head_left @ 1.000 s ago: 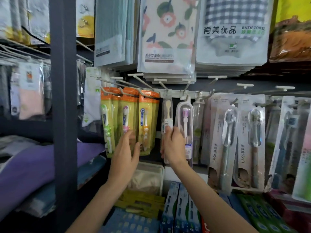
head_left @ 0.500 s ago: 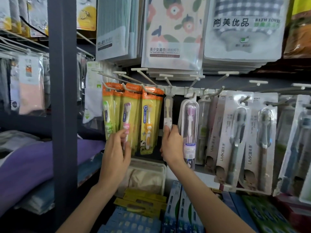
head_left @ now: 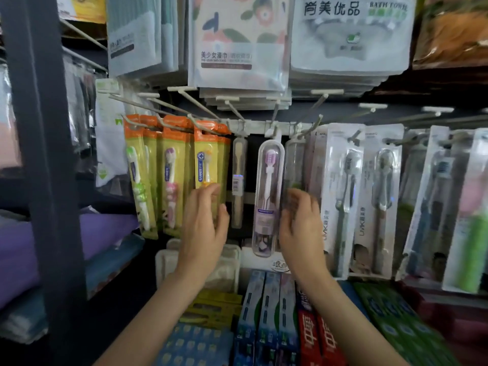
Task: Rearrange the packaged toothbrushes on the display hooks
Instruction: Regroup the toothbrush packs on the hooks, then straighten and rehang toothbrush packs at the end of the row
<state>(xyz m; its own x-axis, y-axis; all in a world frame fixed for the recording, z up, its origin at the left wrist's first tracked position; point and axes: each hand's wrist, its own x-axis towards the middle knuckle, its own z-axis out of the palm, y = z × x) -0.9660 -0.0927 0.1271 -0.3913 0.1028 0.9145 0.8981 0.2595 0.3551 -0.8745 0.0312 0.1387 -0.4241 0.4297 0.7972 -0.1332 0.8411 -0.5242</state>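
Shop hooks [head_left: 274, 120] carry rows of packaged brushes under hanging towels. Centred between my hands hangs the clear purple toothbrush case [head_left: 268, 196]. My left hand [head_left: 204, 223] and right hand [head_left: 301, 225] flank it, fingers loosely curled, holding nothing. Light, stiff, slick plastic, I judge; best pinched at its lower sides.

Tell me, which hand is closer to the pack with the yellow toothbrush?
Left. The left hand has fingertips right at the yellow toothbrush pack. The right hand is further right, beyond the purple toothbrush case.
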